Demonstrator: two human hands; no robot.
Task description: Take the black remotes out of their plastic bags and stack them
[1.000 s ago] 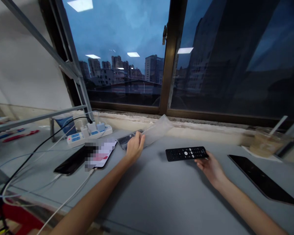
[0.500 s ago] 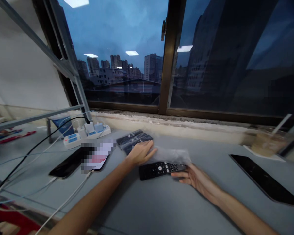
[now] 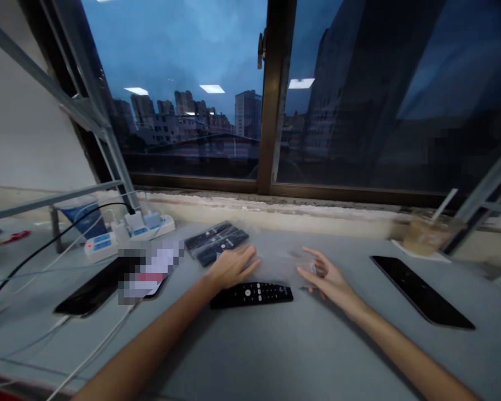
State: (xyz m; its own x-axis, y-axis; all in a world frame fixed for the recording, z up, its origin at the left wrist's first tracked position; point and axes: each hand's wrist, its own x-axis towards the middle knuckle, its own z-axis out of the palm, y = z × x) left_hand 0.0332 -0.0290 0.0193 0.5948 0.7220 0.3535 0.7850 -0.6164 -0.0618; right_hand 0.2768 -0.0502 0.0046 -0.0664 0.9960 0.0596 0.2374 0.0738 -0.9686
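A black remote control with a round white button lies crosswise on the grey tabletop, no longer under any fingers on its right end. Just behind it, clear plastic wrapping is spread out and crumpled. My left hand lies over the left part of the wrapping, palm down, fingers stretched. To the right of the wrapping, my right hand hovers with thumb and fingers apart; blur hides whether a bit of plastic touches it. Other black remotes in plastic sleeves lie beyond my left hand.
Left of my arm lie a dark phone and a lit phone on charging cables. A white power strip and blue cup stand behind them. On the right are a black tablet-like slab and an iced drink.
My right hand has let go of the remote's right end and wrapping and spread its fingers. The remote now lies flatter on the table, nearer my left hand. The view has shifted right.
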